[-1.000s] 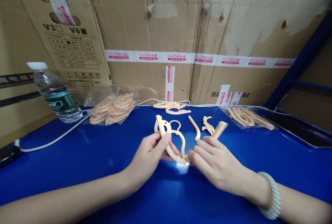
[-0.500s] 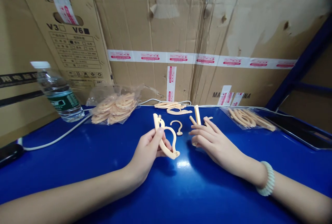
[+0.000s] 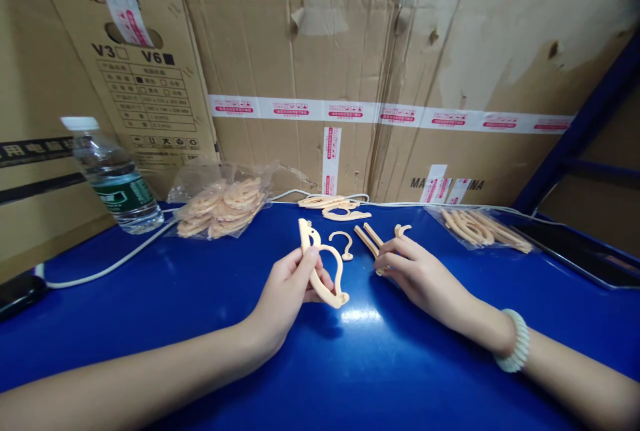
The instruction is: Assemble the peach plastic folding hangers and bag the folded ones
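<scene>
In my left hand (image 3: pixel 287 278) is a curved cream plastic hanger arm (image 3: pixel 320 288), pinched between thumb and fingers and lifted off the table, with a rounded loop on its right side. A loose hanger hook (image 3: pixel 343 242) lies flat just beyond it. My right hand (image 3: pixel 417 274) has its fingers bent and closed over the near ends of two slim straight hanger bars (image 3: pixel 367 239), lying side by side; the fingertips and thumb are mostly hidden. Behind its knuckles, another curved cream piece (image 3: pixel 401 230) shows only in part.
More hanger parts (image 3: pixel 345 214) lie at the back of the blue table (image 3: pixel 200 324). A clear bag of parts (image 3: pixel 220 208) and a water bottle (image 3: pixel 117 181) stand left. Another bag (image 3: pixel 483 228) and a dark phone-like device (image 3: pixel 575 254) are right. Cardboard (image 3: pixel 300 44) walls the back.
The straight bar that stood upright at my right hand now leans left beside the other bar. My right fingers have drawn in and shifted slightly right. My left hand barely moved.
</scene>
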`<state>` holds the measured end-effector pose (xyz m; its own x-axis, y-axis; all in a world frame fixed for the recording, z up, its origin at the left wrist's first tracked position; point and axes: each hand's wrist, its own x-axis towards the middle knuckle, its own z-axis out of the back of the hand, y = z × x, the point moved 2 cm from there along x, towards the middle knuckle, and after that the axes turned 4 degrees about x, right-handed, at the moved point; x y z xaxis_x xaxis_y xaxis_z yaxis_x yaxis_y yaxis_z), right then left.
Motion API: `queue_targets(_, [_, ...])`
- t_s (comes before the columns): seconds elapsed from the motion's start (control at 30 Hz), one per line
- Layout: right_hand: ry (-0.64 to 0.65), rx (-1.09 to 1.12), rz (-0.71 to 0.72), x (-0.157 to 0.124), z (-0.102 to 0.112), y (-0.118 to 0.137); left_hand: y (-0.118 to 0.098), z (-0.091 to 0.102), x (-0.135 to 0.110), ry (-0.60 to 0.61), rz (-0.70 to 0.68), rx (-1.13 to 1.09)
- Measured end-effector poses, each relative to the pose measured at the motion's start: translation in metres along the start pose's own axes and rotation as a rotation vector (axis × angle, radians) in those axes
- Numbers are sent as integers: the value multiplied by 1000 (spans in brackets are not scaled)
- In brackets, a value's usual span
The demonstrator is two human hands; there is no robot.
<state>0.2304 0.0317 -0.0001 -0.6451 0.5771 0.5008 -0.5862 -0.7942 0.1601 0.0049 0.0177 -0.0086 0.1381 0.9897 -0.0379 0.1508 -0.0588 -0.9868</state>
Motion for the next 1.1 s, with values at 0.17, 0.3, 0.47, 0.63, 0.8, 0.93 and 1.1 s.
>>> queue_targets(0.17, [-17,25,-20,-1,-1,-5,-1,0,0,-6,14,10])
queue_targets(0.3, [29,-41,-30,-1,-3,-8,-2,-1,1,0,37,17])
queue_targets(0.47, [49,-104,-55,-1,-4,-8,-4,-4,0,46,101,68])
queue_targets(0.63, [48,-135,-57,-1,-5,-10,-6,-6,-1,163,103,151])
queue_targets(0.8, [-12,-72,-49,-1,-1,5,-4,-3,1,222,31,151])
queue_targets(0.93, [-29,-32,46,1,4,33,-3,-1,3,217,-95,229])
queue_targets(1.1, [29,-145,196,2,6,52,-7,0,-1,180,-293,338])
